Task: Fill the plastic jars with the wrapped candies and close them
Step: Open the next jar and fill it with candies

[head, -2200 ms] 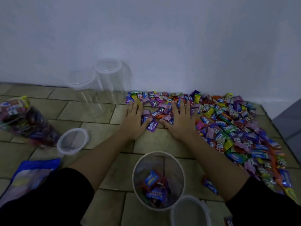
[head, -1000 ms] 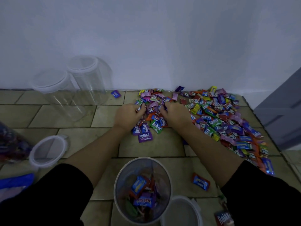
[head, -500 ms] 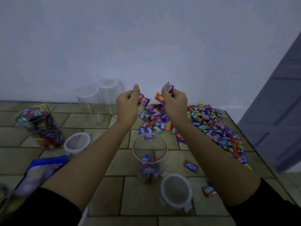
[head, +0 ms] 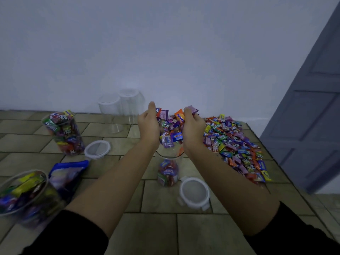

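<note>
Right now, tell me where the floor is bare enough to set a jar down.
Bare tiles lie nearest you, in front of the loose lid. A smaller patch sits between the far lid and the open jar. The candy pile crowds the right.

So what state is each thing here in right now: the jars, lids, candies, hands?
left hand: cupped, raised, holding candies
right hand: cupped, raised, holding candies
scooped candies: bunched between both hands above the middle jar
middle jar: upright, open, partly filled
lid by middle jar: off, on the floor
left jar: upright, full, no lid on
second lid: off, on the floor
two jars by the wall: empty
candy pile: loose on the floor
</note>
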